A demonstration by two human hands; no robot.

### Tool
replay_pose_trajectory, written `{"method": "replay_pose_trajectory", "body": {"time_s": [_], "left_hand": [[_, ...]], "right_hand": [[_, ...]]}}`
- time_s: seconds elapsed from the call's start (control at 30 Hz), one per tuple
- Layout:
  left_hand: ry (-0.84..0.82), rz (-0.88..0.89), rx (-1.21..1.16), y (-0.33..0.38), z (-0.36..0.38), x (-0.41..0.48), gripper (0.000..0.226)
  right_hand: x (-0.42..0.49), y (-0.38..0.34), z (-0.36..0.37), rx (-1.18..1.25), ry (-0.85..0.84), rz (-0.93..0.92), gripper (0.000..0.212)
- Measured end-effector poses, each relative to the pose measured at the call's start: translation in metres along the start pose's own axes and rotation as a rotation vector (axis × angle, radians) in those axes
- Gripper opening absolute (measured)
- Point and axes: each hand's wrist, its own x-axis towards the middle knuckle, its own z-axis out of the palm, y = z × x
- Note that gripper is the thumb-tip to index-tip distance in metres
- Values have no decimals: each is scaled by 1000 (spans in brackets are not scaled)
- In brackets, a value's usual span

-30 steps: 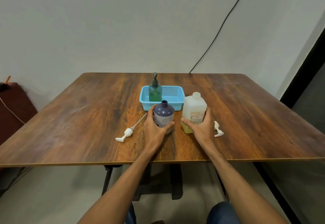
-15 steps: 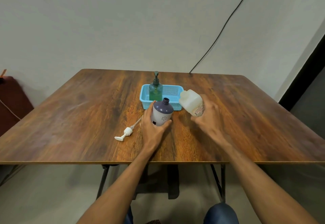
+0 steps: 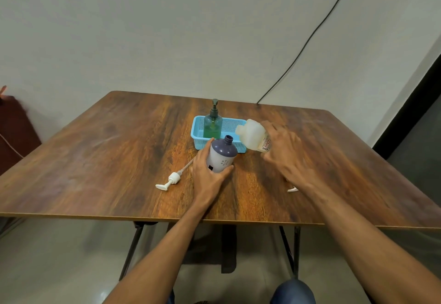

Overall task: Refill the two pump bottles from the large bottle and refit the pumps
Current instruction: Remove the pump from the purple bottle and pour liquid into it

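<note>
Purple-topped round plastic pump bottle (image 3: 223, 154), uncapped, held tilted on the wooden surface (image 3: 119, 160); the left hand (image 3: 206, 175) wraps its fingers (image 3: 206, 146) round it. Beside the neck, the right hand (image 3: 285, 147) grips the tipped translucent large bottle (image 3: 251, 134). Judged best: align mouths, pour slowly.

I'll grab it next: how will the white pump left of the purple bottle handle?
Probably light: the white pump is small plastic. Its thin tube likely flexes, and lying sideways it may roll.
</note>
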Motion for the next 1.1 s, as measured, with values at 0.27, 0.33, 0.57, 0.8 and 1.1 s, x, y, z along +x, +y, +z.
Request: {"method": "replay_pose_trajectory", "body": {"time_s": [0.27,0.33,0.57,0.8,1.1], "left_hand": [[21,2,-2,-3,2,1,90],[25,-1,-8,-3,2,2,90],[21,-10,1,-2,2,2,90],[13,-3,7,-1,2,2,90],[7,-1,14,1,1,2,90]], "right_hand": [[8,-6,2,-91,-27,-56,80],[8,-7,3,-108,-44,-70,80],[9,-7,3,-161,-42,-84,80],[14,-7,0,-217,-55,-104,79],[13,-9,-5,-248,-56,-121,80]]}}
